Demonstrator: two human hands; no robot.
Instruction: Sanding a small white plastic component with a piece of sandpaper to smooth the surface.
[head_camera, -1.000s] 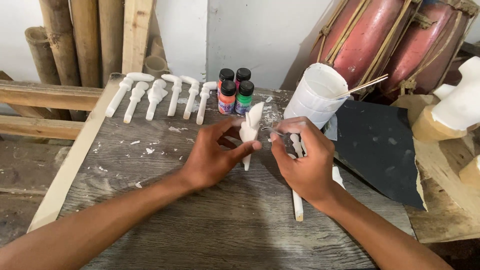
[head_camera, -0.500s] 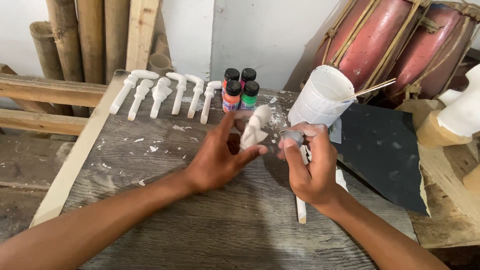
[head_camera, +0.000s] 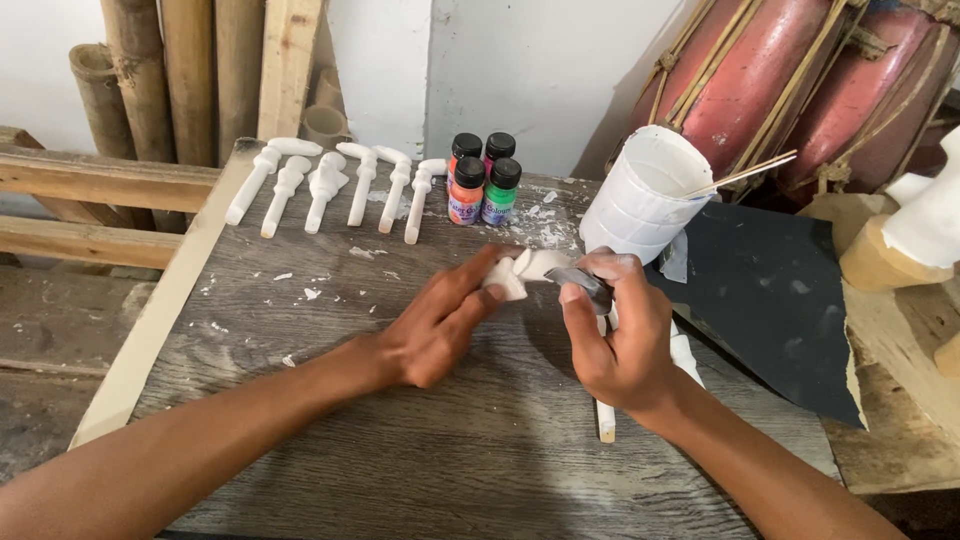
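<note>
My left hand (head_camera: 440, 325) grips a small white carved piece (head_camera: 527, 268) over the grey wooden table (head_camera: 420, 460), holding it nearly level. My right hand (head_camera: 620, 335) pinches a small dark grey strip, like sandpaper (head_camera: 582, 285), against the right end of that piece. Under my right hand lie white sticks (head_camera: 605, 420) on the table, partly hidden.
Several white carved pieces (head_camera: 330, 185) lie in a row at the back left. Several small paint bottles (head_camera: 482, 180) stand behind my hands. A white cup (head_camera: 640, 200) holding thin sticks and a black sheet (head_camera: 780, 310) lie right. Red drums (head_camera: 790, 80) stand beyond.
My left hand has tipped the white piece from upright to nearly level and shifted it right. My right hand has brought the dark strip up against its end.
</note>
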